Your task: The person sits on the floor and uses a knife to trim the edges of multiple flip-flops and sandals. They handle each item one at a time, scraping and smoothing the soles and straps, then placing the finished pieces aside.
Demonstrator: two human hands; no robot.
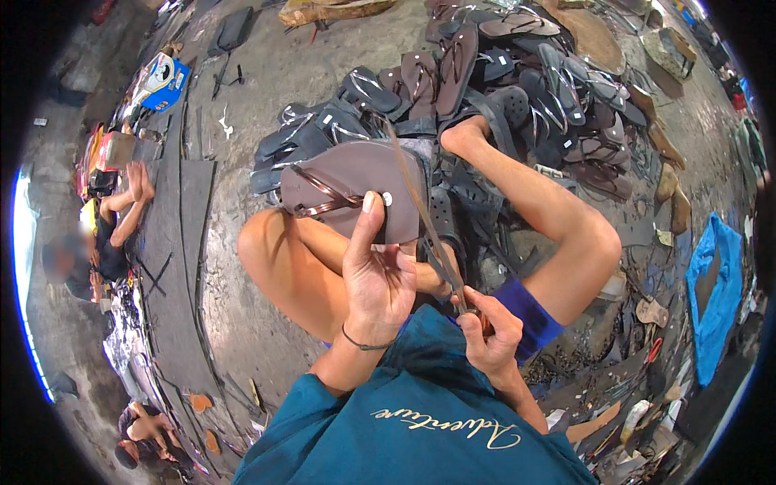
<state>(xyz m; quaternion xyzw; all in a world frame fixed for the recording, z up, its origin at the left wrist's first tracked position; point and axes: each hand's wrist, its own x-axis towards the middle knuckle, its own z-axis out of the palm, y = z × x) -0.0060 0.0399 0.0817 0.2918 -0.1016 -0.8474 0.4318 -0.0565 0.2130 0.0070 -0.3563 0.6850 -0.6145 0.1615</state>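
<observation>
My left hand (377,283) is closed on a brown flip-flop (368,168), its thumb on the sole beside a small white round sticker. Shiny copper-coloured straps cross the flip-flop, which I hold up over my crossed legs. Along the sole's right edge runs a long, thin brownish strip (422,208). Its lower end is pinched in my right hand (495,333), close to my shirt. Whether the strip is still joined to the sole I cannot tell. The right fingers partly hide what else may be in that hand.
Beyond my feet lies a big heap of flip-flops (566,89), dark and brown. A blue cloth (714,291) lies at the right, among scraps. Dark sheets (182,234) cover the floor at the left, where another person (105,250) sits. A blue and white box (164,82) stands farther off.
</observation>
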